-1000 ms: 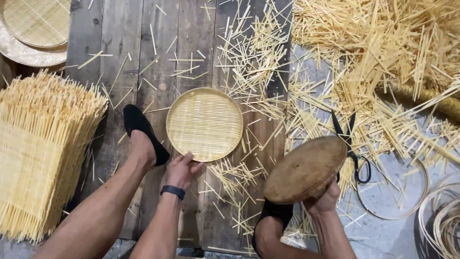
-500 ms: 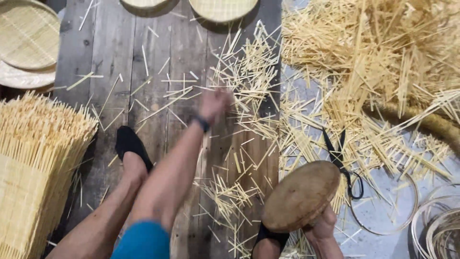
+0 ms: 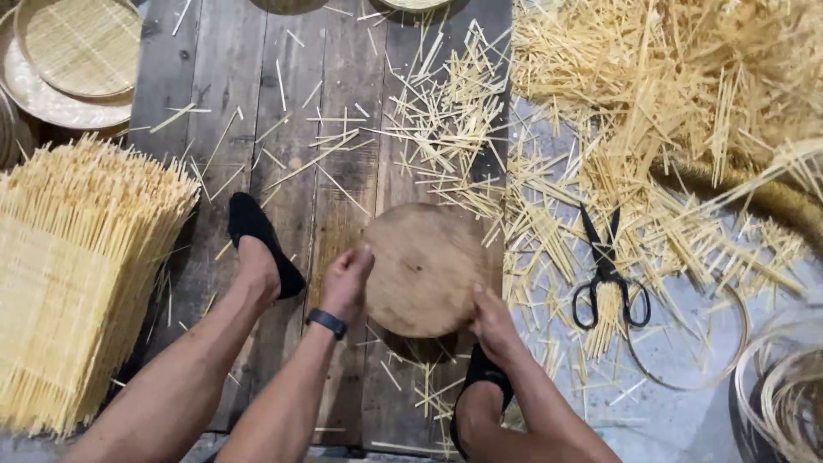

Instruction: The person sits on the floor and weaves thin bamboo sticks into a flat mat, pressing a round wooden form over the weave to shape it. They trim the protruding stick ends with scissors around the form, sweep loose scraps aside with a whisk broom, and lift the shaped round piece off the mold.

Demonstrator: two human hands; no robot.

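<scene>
- Fingers of the left hand curl closed on the left rim of the round wooden disc.
- Fingers of the right hand clamp its lower right rim.
- Disc position: held over the plank floor, between 2 black shoes.
- Black scissors lie right of the disc on loose bamboo strips.
- Woven trays sit upper left.

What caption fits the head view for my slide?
Both hands, left hand and right hand, grip a round wooden disc over plank flooring, scissors nearby.
</scene>
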